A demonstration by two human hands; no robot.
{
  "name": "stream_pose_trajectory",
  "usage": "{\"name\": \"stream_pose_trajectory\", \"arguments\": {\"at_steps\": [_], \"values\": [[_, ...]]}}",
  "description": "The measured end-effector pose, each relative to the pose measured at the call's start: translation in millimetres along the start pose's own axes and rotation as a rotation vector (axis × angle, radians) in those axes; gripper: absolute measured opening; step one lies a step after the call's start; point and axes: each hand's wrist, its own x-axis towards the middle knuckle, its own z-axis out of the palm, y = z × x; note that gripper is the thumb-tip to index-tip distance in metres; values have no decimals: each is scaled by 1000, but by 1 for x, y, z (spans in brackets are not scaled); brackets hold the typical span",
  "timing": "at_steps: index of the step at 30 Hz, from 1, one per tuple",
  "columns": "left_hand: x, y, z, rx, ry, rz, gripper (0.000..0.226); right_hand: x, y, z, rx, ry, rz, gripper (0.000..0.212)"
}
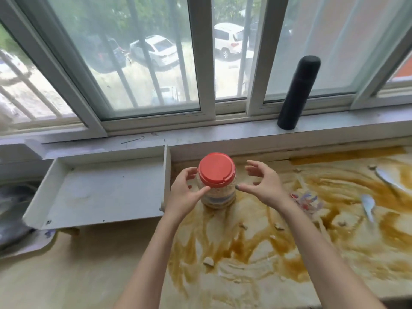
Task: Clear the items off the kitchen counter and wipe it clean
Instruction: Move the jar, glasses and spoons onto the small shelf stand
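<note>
A clear plastic jar (219, 197) with a red lid (216, 170) stands upright on the stained counter (256, 253), near its back edge. My left hand (186, 195) curls round the jar's left side, thumb across its front and fingers behind, just under the lid. My right hand (264, 184) hovers at the jar's right side with fingers spread and relaxed. Its thumb tip points at the jar wall, and I cannot tell whether it touches. The counter is smeared with brown sauce and dotted with crumbs.
A white tray (66, 197) lies left of the jar. A black flask (297, 92) stands on the window sill. Two spoons (367, 205) (388, 177) and a crumpled wrapper (306, 198) lie on the counter at the right. A dark bag (11, 210) sits at the far left.
</note>
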Motion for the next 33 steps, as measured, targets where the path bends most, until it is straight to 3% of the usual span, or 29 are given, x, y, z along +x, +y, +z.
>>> {"name": "stream_pose_trajectory", "arguments": {"at_steps": [5,8,12,15,17,20,27,33], "values": [[37,-16,16,108,-249,-173,132,44,10,25,-125,-171,174,130],[50,-26,25,42,-351,-160,145,62,19,39,-157,-286,209,139],[56,-42,37,-73,-346,-80,139,67,37,53,-72,-386,166,131],[55,-41,38,-135,-301,-41,110,67,42,61,-77,-303,120,139],[55,-40,37,-157,-286,-28,103,67,40,65,-81,-251,77,135],[56,-43,36,-158,-281,-25,103,64,40,64,-93,-241,49,119],[74,-24,-4,-55,-310,75,126,62,-12,38,-248,-197,11,113],[83,28,-88,-16,-249,194,110,65,-108,23,-278,-166,-133,101]]}}
